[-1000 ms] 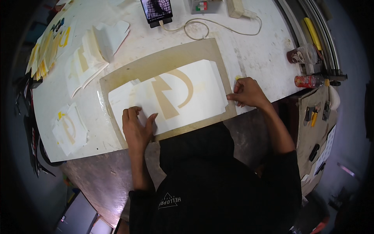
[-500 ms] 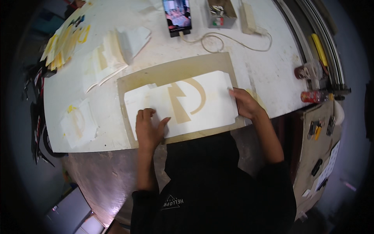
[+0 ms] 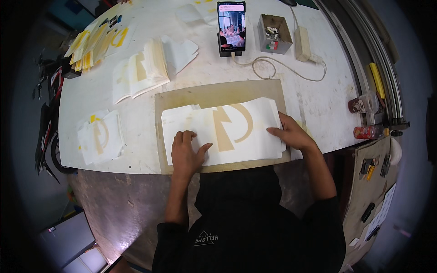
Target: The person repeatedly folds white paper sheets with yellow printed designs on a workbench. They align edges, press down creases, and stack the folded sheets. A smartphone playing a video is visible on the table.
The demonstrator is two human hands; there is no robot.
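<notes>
A white paper sheet (image 3: 264, 148) with a tan jagged shape and a tan arc lies in front of me, over other white paper that shows at its upper left. Beneath is a greyish-beige board (image 3: 182, 99). My left hand (image 3: 186, 154) rests on the left part of the sheet, thumb spread away from loosely bent fingers, holding nothing. At the right edge, my right hand (image 3: 295, 133) grips the sheet, thumb on top and the other fingers at or behind the edge. That side looks slightly raised.
Left of the board lies a smaller paper stack (image 3: 111, 139) with a similar tan design. Behind it are a fanned paper pile (image 3: 152, 68) and yellow-marked strips (image 3: 91, 48). A phone (image 3: 232, 29), a grey box (image 3: 275, 34), and a cable (image 3: 296, 73) occupy the back; bottles (image 3: 368, 132) stand right.
My right hand has shifted its hold, its thumb now lying on top of the sheet's right edge. My left hand stays on the sheet. The whole view has shifted.
</notes>
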